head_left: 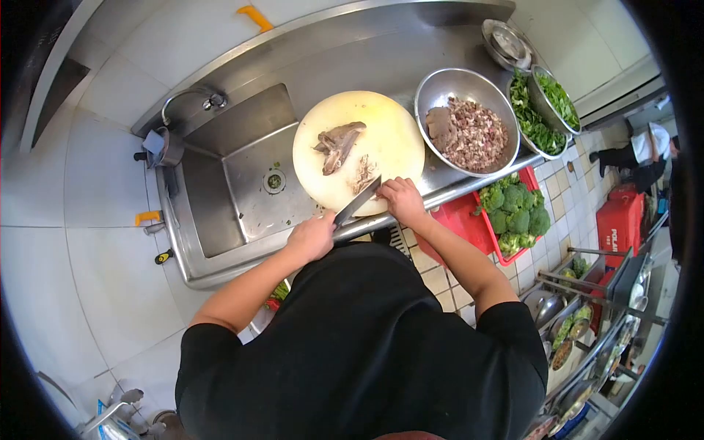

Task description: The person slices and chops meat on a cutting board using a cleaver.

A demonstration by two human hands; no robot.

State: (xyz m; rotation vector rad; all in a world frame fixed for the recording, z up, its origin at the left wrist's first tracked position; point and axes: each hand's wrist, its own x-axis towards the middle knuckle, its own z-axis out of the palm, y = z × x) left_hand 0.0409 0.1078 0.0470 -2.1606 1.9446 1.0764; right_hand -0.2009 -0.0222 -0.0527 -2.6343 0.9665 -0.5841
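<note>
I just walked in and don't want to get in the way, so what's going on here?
Someone stands at a steel sink, their left hand gripping a knife over a round board. The right hand is close to the blade's tip. On the board lie larger pieces of what looks like meat and a small pile of cut bits. To the right, a bowl holds a heap of chopped meat.

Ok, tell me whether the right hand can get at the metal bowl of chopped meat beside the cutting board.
Likely yes: the bowl is open-topped and near the right hand, with nothing visible blocking the way, though that hand is at the tip of the knife.
</note>
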